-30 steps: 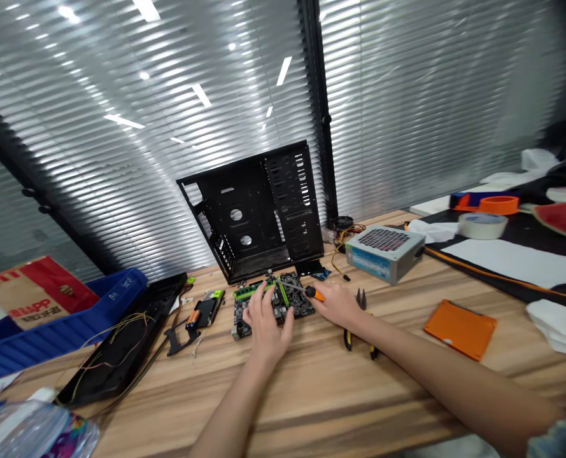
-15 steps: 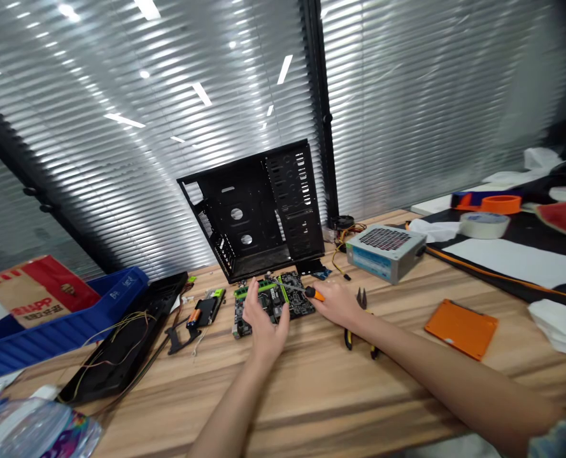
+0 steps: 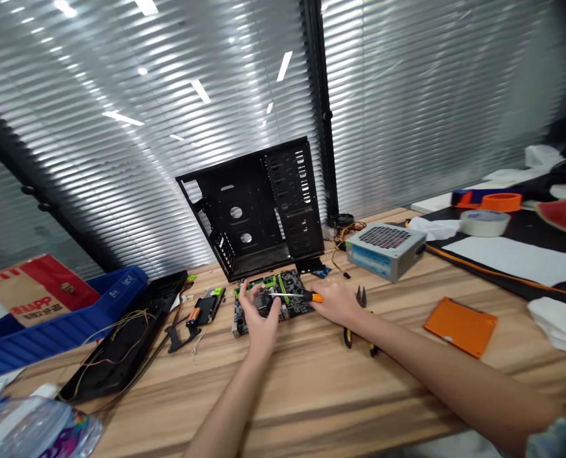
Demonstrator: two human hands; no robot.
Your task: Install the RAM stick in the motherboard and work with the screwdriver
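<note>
A black and green motherboard (image 3: 292, 285) lies flat on the wooden table, partly covered by my hands. Over its left half is my left hand (image 3: 260, 321), thumb and fingers apart and curved around the dark socket area; whether the fingertips touch the board I cannot make out. My right hand (image 3: 335, 302) grips a screwdriver (image 3: 315, 297) with an orange and black handle. Its thin shaft points left across the board, the tip near my left fingers. Pliers (image 3: 348, 336) with black and yellow handles lie partly under my right forearm.
Behind the board stands an open black computer case (image 3: 258, 210). A power supply (image 3: 386, 249) sits to the right, with an orange flat box (image 3: 461, 326) nearer me. On the left are a blue bin (image 3: 29, 343), a black panel with wires (image 3: 120, 356) and small parts (image 3: 209, 308).
My left fingers have bent and closed in over the board. The screwdriver has swung flatter, its tip moving down and toward my left hand.
</note>
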